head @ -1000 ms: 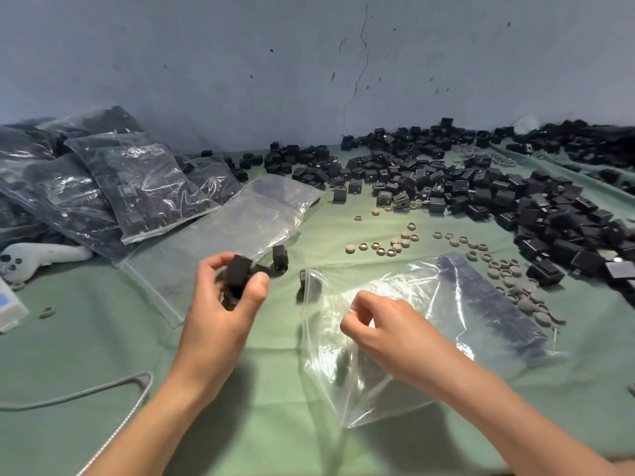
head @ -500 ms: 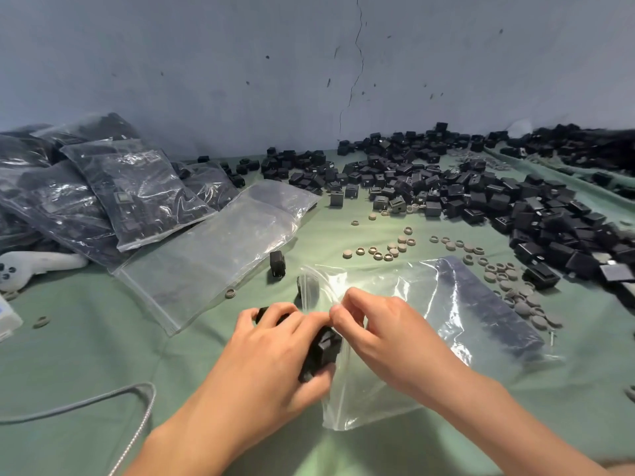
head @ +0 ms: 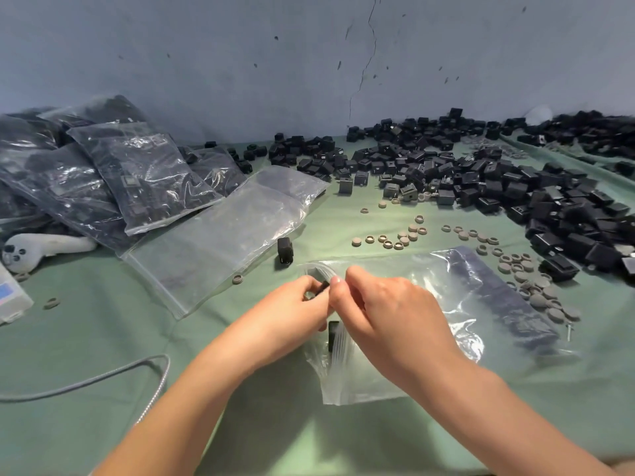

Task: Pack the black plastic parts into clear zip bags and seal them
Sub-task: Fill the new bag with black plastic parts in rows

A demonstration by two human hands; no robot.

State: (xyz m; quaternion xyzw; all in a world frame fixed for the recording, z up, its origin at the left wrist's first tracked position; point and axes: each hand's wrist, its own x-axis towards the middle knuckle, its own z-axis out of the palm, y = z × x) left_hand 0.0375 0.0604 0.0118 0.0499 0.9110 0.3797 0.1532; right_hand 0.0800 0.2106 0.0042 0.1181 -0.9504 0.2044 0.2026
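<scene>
A clear zip bag (head: pixel 488 304) lies on the green cloth in front of me, its mouth facing left. My right hand (head: pixel 385 314) pinches the edge of the bag's mouth. My left hand (head: pixel 292 314) meets it there and holds a small black part (head: pixel 324 287) in its fingertips at the opening. Another black part (head: pixel 333 334) shows just inside the mouth, below my hands. One loose black part (head: pixel 285 249) stands on the cloth just beyond my hands. A big heap of black parts (head: pixel 498 187) covers the far right.
An empty clear bag (head: pixel 220 235) lies left of centre. Filled bags (head: pixel 103 180) are stacked at the far left, by a white controller (head: pixel 41 247) and a white box (head: pixel 10 297). Grey round caps (head: pixel 529 280) are scattered to the right. A grey cable (head: pixel 103 376) curves at the lower left.
My left hand carried its black parts from left of the bag to the bag's mouth. My right hand stayed on the mouth's edge and now meets the left hand.
</scene>
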